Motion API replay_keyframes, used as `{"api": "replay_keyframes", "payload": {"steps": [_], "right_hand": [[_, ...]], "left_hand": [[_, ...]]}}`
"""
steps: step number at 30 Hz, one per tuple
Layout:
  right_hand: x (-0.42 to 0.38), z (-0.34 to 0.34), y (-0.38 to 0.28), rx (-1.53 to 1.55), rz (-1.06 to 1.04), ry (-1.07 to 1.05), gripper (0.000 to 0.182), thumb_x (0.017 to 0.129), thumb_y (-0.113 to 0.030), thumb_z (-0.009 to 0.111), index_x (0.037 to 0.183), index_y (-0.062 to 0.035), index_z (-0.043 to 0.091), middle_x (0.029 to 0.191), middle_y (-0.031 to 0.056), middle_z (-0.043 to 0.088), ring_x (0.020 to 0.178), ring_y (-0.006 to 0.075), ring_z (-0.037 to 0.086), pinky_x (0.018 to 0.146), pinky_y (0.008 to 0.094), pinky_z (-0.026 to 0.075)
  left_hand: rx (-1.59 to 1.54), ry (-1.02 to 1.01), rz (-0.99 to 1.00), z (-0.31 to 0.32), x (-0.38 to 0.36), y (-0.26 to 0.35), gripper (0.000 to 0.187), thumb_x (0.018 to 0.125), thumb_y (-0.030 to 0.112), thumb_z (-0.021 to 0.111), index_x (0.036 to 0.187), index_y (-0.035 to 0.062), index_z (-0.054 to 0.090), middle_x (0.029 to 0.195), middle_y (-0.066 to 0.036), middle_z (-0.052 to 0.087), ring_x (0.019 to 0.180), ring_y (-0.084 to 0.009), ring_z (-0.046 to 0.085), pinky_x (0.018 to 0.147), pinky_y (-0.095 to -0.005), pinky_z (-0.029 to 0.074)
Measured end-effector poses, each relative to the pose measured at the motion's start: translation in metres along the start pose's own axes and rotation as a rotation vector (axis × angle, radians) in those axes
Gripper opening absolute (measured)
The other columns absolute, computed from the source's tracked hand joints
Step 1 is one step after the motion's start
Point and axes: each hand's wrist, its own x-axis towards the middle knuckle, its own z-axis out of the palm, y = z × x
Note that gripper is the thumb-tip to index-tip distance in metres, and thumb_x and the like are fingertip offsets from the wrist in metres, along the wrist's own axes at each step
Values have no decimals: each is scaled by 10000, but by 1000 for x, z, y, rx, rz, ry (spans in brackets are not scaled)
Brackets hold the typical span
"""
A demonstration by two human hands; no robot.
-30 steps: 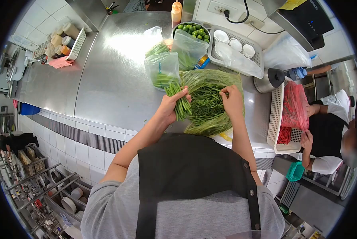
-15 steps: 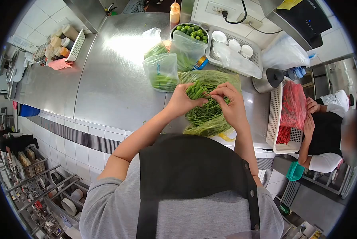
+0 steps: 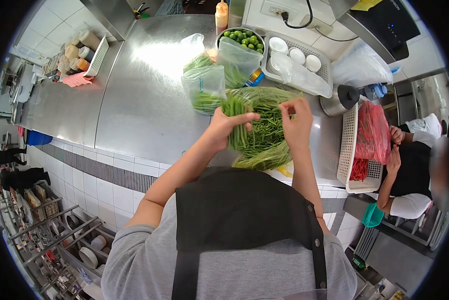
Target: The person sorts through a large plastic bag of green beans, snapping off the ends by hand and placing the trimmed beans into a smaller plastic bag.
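My left hand (image 3: 224,127) is closed around a bunch of slender green pods (image 3: 238,120), like chillies or beans, held upright with the thumb across it. Beneath lies a loose pile of similar thin green pods (image 3: 267,127) on an opened clear plastic bag (image 3: 264,158). Above the pile's right side is my right hand (image 3: 297,120), thumb and forefinger drawn together; whatever is between them is too small to make out. Left of the pile stands a clear bag of green pods (image 3: 204,90). Another filled bag (image 3: 236,62) stands behind it.
Behind stand a bowl of limes (image 3: 243,30), a squeeze bottle (image 3: 221,17) and a grey basket with white cups (image 3: 324,70). At right are a steel jug (image 3: 334,102) and a white basket (image 3: 345,150) with red chillies (image 3: 358,170), where a co-worker's hands (image 3: 394,150) touch a red bag.
My right hand has parted from the bunch and moved right. My left hand has tilted the bunch more upright and shifted slightly left, showing more of its length.
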Motion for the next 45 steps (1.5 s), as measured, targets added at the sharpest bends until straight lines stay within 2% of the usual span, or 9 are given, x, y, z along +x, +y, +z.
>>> {"api": "replay_keyframes", "payload": {"steps": [3, 7, 12, 19, 26, 28, 33, 40, 45], "right_hand": [[-14, 3, 18, -56, 189, -181, 54, 868, -18, 710, 910, -3, 679, 935, 115, 610, 747, 229, 606, 681, 336, 487], [-26, 15, 20, -44, 78, -161, 68, 875, -55, 718, 912, 1, 711, 875, 103, 614, 715, 230, 598, 678, 329, 478], [-37, 24, -27, 452, 352, -479, 90, 909, -57, 695, 928, 29, 713, 805, 67, 613, 725, 144, 576, 695, 268, 451], [-42, 29, -55, 416, -162, -216, 64, 852, 21, 711, 914, 17, 698, 834, 105, 651, 753, 236, 630, 702, 308, 494], [-16, 9, 15, 272, 150, -58, 136, 841, 38, 702, 965, -10, 728, 905, 111, 668, 823, 265, 657, 749, 345, 519], [-17, 4, 43, -140, 214, -423, 131, 848, 10, 699, 970, -18, 736, 949, 129, 660, 842, 296, 666, 771, 391, 522], [-19, 29, 57, -198, 227, -283, 113, 871, -64, 703, 973, -21, 728, 1002, 135, 638, 888, 327, 651, 795, 415, 514], [-19, 50, 67, -189, 126, -171, 115, 910, -127, 701, 986, -41, 714, 951, 113, 596, 886, 303, 610, 776, 404, 493], [-16, 28, 34, -108, 152, -155, 97, 924, -113, 686, 983, -37, 701, 926, 99, 592, 853, 297, 597, 756, 402, 483]], "left_hand": [[-164, 32, -41, -13, 4, 1, 181, 922, 60, 703, 1062, -27, 630, 876, -84, 711, 673, -90, 658, 660, -263, 598], [-321, -11, -58, -32, 6, 2, 252, 941, 99, 706, 1136, -29, 608, 1007, -105, 721, 674, -90, 649, 657, -268, 596], [-256, 143, 137, -20, 4, 1, 266, 952, 102, 696, 1170, -13, 596, 1034, -100, 719, 719, -90, 650, 652, -271, 585], [-281, 198, 163, -28, 0, -4, 216, 932, 75, 718, 1107, -1, 617, 1039, -124, 729, 709, -105, 651, 633, -263, 574], [-349, 213, 123, -46, -2, -25, 248, 950, 111, 704, 1161, 26, 606, 1071, -111, 721, 794, -121, 665, 716, -296, 586], [-360, 178, 92, -44, -4, -26, 244, 960, 120, 691, 1171, 39, 600, 1087, -110, 715, 839, -126, 674, 760, -309, 590], [-369, 85, -1, -31, -6, -29, 255, 962, 142, 696, 1170, 44, 586, 1002, -77, 700, 946, -178, 699, 853, -361, 604], [-381, 28, -28, -28, -6, -39, 231, 932, 88, 721, 1114, 43, 587, 881, -47, 652, 785, -181, 690, 787, -391, 628], [-29, 130, -5, -19, -10, -25, 186, 856, 4, 773, 1001, 5, 656, 857, -69, 679, 706, -150, 662, 664, -311, 583]]}}
